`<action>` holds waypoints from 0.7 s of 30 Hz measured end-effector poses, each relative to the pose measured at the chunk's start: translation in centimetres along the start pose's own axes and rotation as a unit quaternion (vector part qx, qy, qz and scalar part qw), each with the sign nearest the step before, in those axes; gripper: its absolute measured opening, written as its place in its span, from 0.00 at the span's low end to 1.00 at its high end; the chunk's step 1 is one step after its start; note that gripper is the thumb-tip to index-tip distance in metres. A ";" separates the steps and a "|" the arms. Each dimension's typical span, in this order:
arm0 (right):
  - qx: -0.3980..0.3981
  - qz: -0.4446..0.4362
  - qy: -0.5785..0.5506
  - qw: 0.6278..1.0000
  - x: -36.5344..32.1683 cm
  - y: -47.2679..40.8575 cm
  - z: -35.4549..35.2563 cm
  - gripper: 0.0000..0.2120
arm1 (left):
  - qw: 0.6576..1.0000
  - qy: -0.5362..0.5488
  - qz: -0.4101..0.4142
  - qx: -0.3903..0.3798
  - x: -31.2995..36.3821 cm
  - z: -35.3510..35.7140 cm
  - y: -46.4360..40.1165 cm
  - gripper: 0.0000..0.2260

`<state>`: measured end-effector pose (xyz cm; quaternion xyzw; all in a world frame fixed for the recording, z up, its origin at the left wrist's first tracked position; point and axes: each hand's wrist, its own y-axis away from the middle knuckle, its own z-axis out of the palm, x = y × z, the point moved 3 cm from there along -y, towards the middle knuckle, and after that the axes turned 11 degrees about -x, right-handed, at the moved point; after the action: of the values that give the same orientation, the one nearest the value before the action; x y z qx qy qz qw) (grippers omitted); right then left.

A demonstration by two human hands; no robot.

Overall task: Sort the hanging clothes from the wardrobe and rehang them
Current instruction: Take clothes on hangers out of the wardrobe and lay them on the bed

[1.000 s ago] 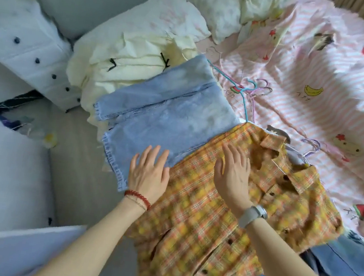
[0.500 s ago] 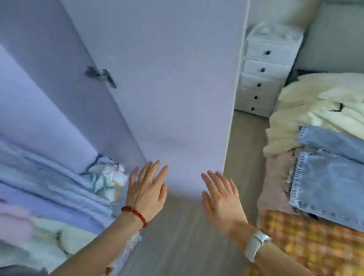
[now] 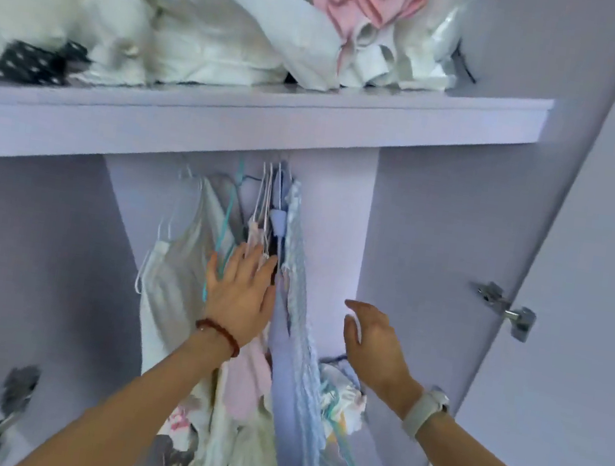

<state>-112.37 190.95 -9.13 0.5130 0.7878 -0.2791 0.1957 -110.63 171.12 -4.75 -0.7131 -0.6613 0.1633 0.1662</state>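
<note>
Clothes hang bunched on hangers under the wardrobe shelf. I see my left hand flat and spread, fingers pressed against the white and pink garments. My right hand hovers open beside the blue garment, fingers loosely curled, gripping nothing.

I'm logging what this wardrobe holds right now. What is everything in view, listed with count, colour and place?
Shelf: one, lilac, across the top.
Piled clothes: several, mostly white, one pink, on the shelf.
Hanging clothes: a bunch, white, pink and pale blue, below the shelf.
Hangers: several, teal and white, among the hanging clothes.
Door hinge: one, metal, right door.
Left hand: red bead bracelet, flat against the hanging clothes.
Right hand: white watch on the wrist, open, empty, beside the clothes.
</note>
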 end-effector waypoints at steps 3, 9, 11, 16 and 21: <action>-0.013 -0.007 -0.092 0.996 -2.1 -5.7 0.7 0.14 | 0.999 0.015 -0.027 -0.020 -1.8 1.1 -1.9 0.19; -0.092 0.034 -0.146 0.984 -4.6 -15.3 2.9 0.23 | 0.987 -0.010 -0.116 -0.112 -3.9 4.5 -4.6 0.25; -0.108 0.037 -0.107 0.988 -4.8 -17.0 3.3 0.26 | 0.987 -0.011 -0.120 -0.104 -3.7 4.1 -4.9 0.22; -0.097 -0.001 -0.056 0.994 -4.8 -18.8 3.1 0.20 | 0.990 -0.014 -0.125 -0.059 -3.6 4.2 -4.8 0.21; -0.079 0.003 0.048 0.996 -4.1 -19.9 1.9 0.15 | 0.989 0.005 -0.132 -0.058 -2.9 4.8 -5.0 0.21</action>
<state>-129.00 180.53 -3.41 0.5109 0.8146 -0.1901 0.1981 -117.45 168.67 -6.76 -0.6285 -0.7575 0.0974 0.1477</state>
